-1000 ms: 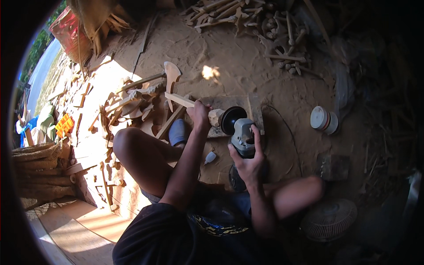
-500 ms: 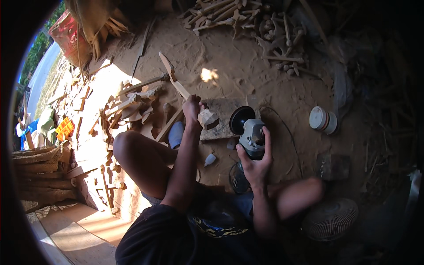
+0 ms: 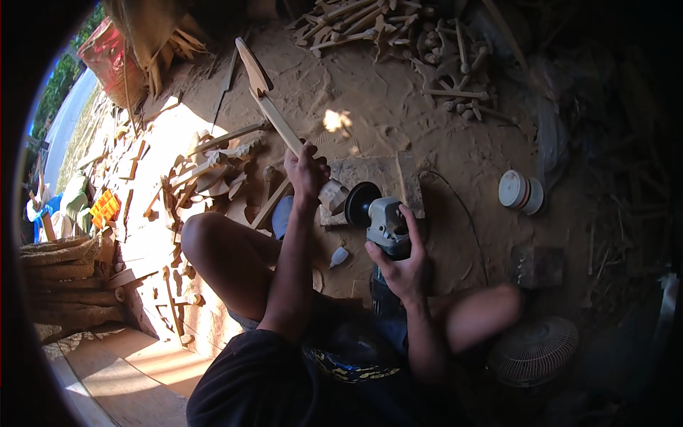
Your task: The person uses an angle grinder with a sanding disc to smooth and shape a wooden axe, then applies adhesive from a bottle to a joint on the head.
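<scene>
My left hand (image 3: 307,174) is wrapped round a long carved wooden piece (image 3: 279,122). Its flat, pointed end reaches up and away to the left, and its blocky faceted end (image 3: 331,196) sticks out below my fist. My right hand (image 3: 404,270) grips the head of an angle grinder (image 3: 388,222), thumb on one side and fingers on the other. The grinder's black disc (image 3: 359,202) meets or nearly meets the blocky end; I cannot tell if they touch. Under both lies a worn flat slab (image 3: 409,181) on the ground.
Carved wooden parts (image 3: 213,178) lie heaped at the left, with another pile (image 3: 356,25) at the far side. A small white bottle (image 3: 339,255) sits near my legs. On the right are a white container (image 3: 514,190), a dark block (image 3: 537,267), a cable (image 3: 466,213) and a round fan (image 3: 533,352).
The grinder has moved left, bringing its disc up to the wooden piece's blocky end. My left hand has shifted slightly left, and the pointed end now reaches farther away.
</scene>
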The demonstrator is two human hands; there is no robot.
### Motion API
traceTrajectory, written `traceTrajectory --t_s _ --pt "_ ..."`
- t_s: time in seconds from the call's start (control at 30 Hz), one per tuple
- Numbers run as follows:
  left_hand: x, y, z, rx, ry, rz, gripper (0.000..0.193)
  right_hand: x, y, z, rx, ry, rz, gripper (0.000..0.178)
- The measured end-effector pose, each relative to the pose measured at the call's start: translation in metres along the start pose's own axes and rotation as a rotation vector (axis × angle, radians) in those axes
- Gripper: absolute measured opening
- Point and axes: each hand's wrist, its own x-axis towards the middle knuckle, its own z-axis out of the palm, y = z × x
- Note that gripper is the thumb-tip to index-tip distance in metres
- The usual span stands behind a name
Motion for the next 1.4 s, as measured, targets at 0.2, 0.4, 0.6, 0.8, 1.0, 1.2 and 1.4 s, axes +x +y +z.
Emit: traceTrajectory --t_s 0.2,0.4,0.6,0.8,1.0,1.2,1.4 --pt "-0.005 0.003 0.005 0.093 0.039 0.024 0.013 -0.002 0.012 0.002 -0.023 0.06 -0.038 0.084" --pt "0.001 0.028 0.004 0.0 0.109 -0.111 0.021 0.006 0.026 -0.005 0.026 0.164 -0.084 0.09" --pt "-0.013 0.08 0.054 0.095 0.136 0.099 0.024 0.025 0.069 -0.035 0.561 0.101 0.37 0.062" --pt "-0.013 0.197 0.091 0.315 -0.001 0.366 0.024 0.049 0.154 -0.039 1.651 -0.216 0.6 0.059" --pt "-0.008 0.27 0.105 0.194 -0.066 0.152 0.029 0.038 0.179 0.011 2.111 -0.384 0.753 0.093" --pt "-0.004 0.248 0.093 0.121 -0.074 0.0 0.021 0.055 0.258 0.055 2.495 -0.377 0.894 0.097" --pt "0.022 0.236 0.086 0.322 0.096 0.246 0.015 0.065 0.241 0.054 2.036 -0.373 1.078 0.092"
